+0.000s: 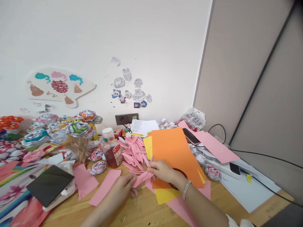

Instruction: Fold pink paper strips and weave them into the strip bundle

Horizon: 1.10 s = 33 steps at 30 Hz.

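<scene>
Between my two hands is a folded strip of pink paper, low over the front of the wooden table. My left hand pinches its left end, thumb on top. The fingers of my right hand close on its right end; a bracelet and a dark band circle that wrist. Just beyond lies a heap of folded pink paper strips. Orange paper lies under my right hand, over yellow sheets and more pink paper. A flat pink sheet rests left of my left hand.
A jar of red-brown liquid stands behind my left hand. Paper flowers on sticks crowd the left, near a dark tablet. At right are a phone, white sheets, a power strip and black cables.
</scene>
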Available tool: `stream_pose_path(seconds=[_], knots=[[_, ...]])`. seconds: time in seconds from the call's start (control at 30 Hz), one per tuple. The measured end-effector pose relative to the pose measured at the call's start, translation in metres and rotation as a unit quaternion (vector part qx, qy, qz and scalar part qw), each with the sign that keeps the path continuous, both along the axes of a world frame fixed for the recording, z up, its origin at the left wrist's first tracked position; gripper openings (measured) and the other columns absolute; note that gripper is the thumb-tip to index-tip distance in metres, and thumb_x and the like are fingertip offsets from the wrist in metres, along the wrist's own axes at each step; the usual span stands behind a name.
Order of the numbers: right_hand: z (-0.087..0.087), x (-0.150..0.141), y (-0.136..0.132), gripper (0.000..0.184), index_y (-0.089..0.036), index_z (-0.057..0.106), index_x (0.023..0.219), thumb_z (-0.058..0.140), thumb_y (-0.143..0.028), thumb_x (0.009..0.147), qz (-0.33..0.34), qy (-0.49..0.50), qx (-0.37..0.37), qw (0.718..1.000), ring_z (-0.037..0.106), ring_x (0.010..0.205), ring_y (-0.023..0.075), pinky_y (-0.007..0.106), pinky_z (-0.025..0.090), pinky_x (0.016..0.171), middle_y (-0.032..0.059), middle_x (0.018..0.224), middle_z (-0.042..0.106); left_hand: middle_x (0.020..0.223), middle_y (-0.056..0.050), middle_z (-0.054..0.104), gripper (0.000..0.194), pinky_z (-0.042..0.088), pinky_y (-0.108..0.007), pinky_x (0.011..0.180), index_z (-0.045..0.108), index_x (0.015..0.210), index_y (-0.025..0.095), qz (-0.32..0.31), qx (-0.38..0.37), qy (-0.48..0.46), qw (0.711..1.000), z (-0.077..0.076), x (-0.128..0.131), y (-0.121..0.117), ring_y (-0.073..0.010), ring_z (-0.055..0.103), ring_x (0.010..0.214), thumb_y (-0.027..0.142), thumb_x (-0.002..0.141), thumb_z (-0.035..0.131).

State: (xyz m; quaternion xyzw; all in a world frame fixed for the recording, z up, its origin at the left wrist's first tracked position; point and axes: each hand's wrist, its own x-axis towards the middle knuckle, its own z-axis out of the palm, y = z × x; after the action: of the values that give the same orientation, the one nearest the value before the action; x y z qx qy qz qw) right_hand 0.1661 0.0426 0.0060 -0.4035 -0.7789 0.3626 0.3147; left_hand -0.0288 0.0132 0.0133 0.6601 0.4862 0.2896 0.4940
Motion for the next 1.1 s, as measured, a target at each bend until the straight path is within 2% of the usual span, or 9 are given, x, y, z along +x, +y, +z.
stream_pose_path(seconds=[0.07, 0.13, 0.2, 0.27, 0.47, 0.6, 0.73, 0.87, 1.1], knots=[[0.000, -0.001, 0.000, 0.021, -0.016, 0.044, 0.059, 0.042, -0.024, 0.079, -0.013, -0.003, 0.003, 1.000, 0.039, 0.051, 0.0069, 0.017, 0.029, 0.050, -0.0052, 0.054, 0.042, 0.048, 0.002, 0.060, 0.033, 0.042, -0.024, 0.048, 0.046, 0.062, 0.019, 0.001, -0.010, -0.011, 1.000, 0.001, 0.003, -0.001, -0.0161, 0.056, 0.046, 0.049, 0.074, 0.039], [-0.001, -0.001, 0.000, 0.021, -0.015, 0.044, 0.060, 0.041, -0.023, 0.079, -0.022, 0.000, 0.004, 1.000, 0.039, 0.052, 0.0072, 0.017, 0.028, 0.049, -0.0049, 0.055, 0.042, 0.052, 0.002, 0.061, 0.034, 0.042, -0.024, 0.047, 0.052, 0.075, 0.017, -0.003, -0.016, -0.024, 1.000, 0.002, 0.004, -0.002, -0.0161, 0.057, 0.047, 0.050, 0.072, 0.043], [-0.002, -0.002, 0.000, 0.020, -0.015, 0.046, 0.061, 0.042, -0.023, 0.078, -0.013, 0.009, 0.001, 1.000, 0.039, 0.053, 0.0075, 0.017, 0.028, 0.049, -0.0044, 0.057, 0.042, 0.052, 0.002, 0.061, 0.038, 0.040, -0.023, 0.047, 0.053, 0.092, 0.016, -0.004, -0.004, -0.022, 1.000, 0.002, 0.004, -0.001, -0.0156, 0.057, 0.048, 0.047, 0.070, 0.049], [-0.003, -0.004, 0.000, 0.019, -0.015, 0.047, 0.062, 0.044, -0.025, 0.078, 0.005, 0.023, -0.005, 1.000, 0.040, 0.054, 0.0078, 0.018, 0.029, 0.050, -0.0042, 0.057, 0.042, 0.047, 0.004, 0.059, 0.040, 0.039, -0.022, 0.046, 0.051, 0.099, 0.015, 0.002, 0.005, -0.011, 1.000, 0.000, 0.002, 0.000, -0.0149, 0.055, 0.046, 0.043, 0.070, 0.051], [-0.006, -0.007, -0.002, 0.022, -0.014, 0.054, 0.071, 0.049, -0.035, 0.077, 0.059, 0.077, -0.073, 0.993, 0.047, 0.056, 0.0088, 0.018, 0.035, 0.052, -0.0025, 0.062, 0.049, 0.051, 0.003, 0.060, 0.030, 0.040, -0.021, 0.043, 0.054, 0.093, 0.014, -0.011, -0.002, -0.046, 0.999, -0.005, 0.002, 0.001, -0.0127, 0.056, 0.043, 0.036, 0.073, 0.050], [-0.011, -0.009, -0.001, 0.023, -0.014, 0.056, 0.075, 0.054, -0.037, 0.073, 0.071, 0.086, -0.107, 0.988, 0.051, 0.053, 0.0096, 0.019, 0.038, 0.050, -0.0023, 0.059, 0.054, 0.053, 0.003, 0.060, 0.031, 0.038, -0.020, 0.038, 0.054, 0.092, 0.014, -0.011, -0.011, -0.054, 0.998, 0.002, 0.005, -0.002, -0.0119, 0.055, 0.039, 0.038, 0.073, 0.050], [-0.014, -0.010, 0.000, 0.026, -0.013, 0.055, 0.080, 0.053, -0.039, 0.074, 0.085, 0.152, -0.154, 0.973, 0.052, 0.047, 0.0092, 0.020, 0.040, 0.048, -0.0024, 0.054, 0.055, 0.053, 0.003, 0.062, 0.037, 0.040, -0.021, 0.040, 0.054, 0.095, 0.014, -0.022, -0.018, -0.064, 0.998, 0.012, 0.005, -0.004, -0.0130, 0.057, 0.039, 0.041, 0.070, 0.054], [-0.016, -0.011, 0.002, 0.029, -0.013, 0.054, 0.085, 0.056, -0.039, 0.073, 0.113, 0.188, -0.196, 0.956, 0.053, 0.045, 0.0094, 0.021, 0.042, 0.048, -0.0019, 0.054, 0.057, 0.053, 0.003, 0.062, 0.034, 0.041, -0.022, 0.040, 0.056, 0.090, 0.014, -0.012, -0.065, -0.107, 0.992, 0.016, 0.004, -0.003, -0.0129, 0.057, 0.038, 0.040, 0.067, 0.055], [-0.022, -0.015, 0.006, 0.031, -0.014, 0.055, 0.090, 0.057, -0.039, 0.071, 0.102, 0.216, -0.175, 0.955, 0.053, 0.047, 0.0081, 0.021, 0.042, 0.048, -0.0013, 0.061, 0.058, 0.052, 0.003, 0.062, 0.025, 0.041, -0.019, 0.042, 0.056, 0.082, 0.015, 0.041, -0.145, -0.210, 0.966, 0.012, 0.000, 0.000, -0.0090, 0.055, 0.040, 0.030, 0.064, 0.062]])
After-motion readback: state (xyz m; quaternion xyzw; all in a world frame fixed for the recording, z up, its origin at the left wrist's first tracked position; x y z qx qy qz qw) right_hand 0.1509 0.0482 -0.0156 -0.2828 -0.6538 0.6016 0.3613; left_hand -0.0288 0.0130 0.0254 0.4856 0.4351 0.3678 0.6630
